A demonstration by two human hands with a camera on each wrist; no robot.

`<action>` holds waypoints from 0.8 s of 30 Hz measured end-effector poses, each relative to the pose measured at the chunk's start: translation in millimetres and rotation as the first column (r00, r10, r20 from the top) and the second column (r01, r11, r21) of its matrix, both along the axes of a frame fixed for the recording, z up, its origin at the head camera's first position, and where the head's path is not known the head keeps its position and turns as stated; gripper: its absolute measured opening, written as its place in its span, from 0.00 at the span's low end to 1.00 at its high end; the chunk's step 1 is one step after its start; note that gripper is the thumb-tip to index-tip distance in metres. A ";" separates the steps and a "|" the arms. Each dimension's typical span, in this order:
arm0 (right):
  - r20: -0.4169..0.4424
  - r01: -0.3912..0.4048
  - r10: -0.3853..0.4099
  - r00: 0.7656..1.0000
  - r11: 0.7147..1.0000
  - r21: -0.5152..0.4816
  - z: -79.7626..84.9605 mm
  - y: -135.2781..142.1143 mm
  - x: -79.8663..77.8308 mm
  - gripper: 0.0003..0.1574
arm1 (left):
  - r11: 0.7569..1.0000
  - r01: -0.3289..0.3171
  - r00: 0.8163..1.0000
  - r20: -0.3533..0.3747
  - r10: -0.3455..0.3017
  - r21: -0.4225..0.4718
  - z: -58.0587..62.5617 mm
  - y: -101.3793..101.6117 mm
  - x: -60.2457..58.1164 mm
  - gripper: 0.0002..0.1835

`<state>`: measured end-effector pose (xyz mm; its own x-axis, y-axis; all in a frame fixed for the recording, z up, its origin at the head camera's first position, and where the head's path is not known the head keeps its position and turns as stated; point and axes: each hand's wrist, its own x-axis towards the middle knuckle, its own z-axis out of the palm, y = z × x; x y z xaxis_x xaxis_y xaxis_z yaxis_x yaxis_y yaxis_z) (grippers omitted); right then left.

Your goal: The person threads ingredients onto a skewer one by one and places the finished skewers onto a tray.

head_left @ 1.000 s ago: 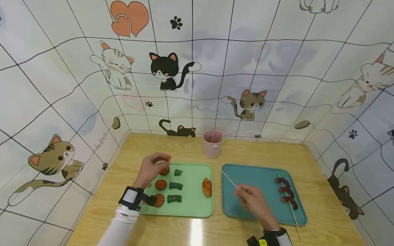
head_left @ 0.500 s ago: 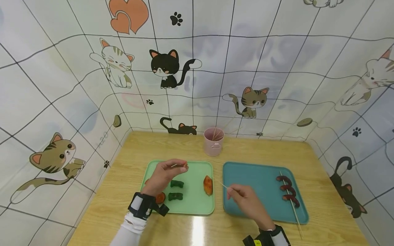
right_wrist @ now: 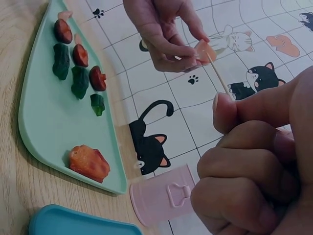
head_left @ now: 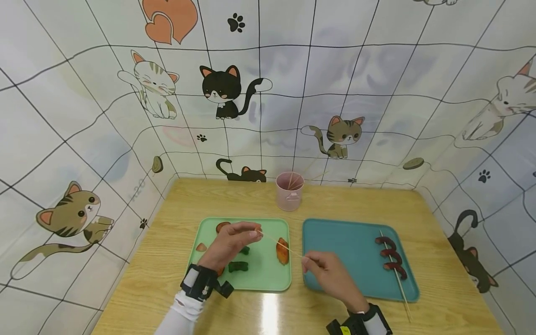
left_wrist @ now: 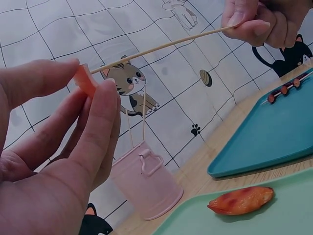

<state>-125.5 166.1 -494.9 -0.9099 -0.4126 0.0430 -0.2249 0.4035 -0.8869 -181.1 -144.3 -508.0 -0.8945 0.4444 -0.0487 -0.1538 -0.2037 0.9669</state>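
One skewer [left_wrist: 161, 47], long axis slanting, points leftward at orange piece [right_wrist: 204, 50].

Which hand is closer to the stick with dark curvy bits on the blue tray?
Right. The right hand is over the blue tray, left of the loaded stick; the left hand is farther off, over the green tray.

Ungloved at both the left hand [head_left: 226, 246] and right hand [head_left: 330, 275], a person wears a long white fabric sleeve [head_left: 179, 315], wrinkled near the cuff, on the left arm. A wide black wrist strap [head_left: 205, 284] there carries a pale rectangular panel [head_left: 191, 278] and a boxy black attachment [head_left: 226, 289]; a similar black strap [head_left: 358, 322] on the right wrist shows a bright yellow label [head_left: 345, 330].
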 end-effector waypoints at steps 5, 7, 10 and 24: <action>-0.009 -0.020 0.020 1.000 1.000 0.002 0.1 -0.3 1.2 0.20 | 1.000 -0.005 1.000 0.024 0.005 0.008 -3.5 1.8 0.1 0.13; -0.023 -0.025 0.025 0.999 1.000 0.005 -0.4 -0.3 0.7 0.20 | 1.000 -0.003 1.000 0.029 0.002 0.004 -4.9 2.3 -0.3 0.13; -0.046 -0.027 0.028 0.999 0.999 0.017 -1.0 -0.3 -1.6 0.20 | 1.000 0.005 1.000 0.026 -0.005 -0.009 -6.0 3.5 -1.2 0.14; -0.143 -0.016 0.032 0.989 0.994 0.112 3.1 -12.5 -19.8 0.18 | 0.998 0.015 1.000 -0.011 -0.015 -0.060 -7.8 32.1 -0.7 0.17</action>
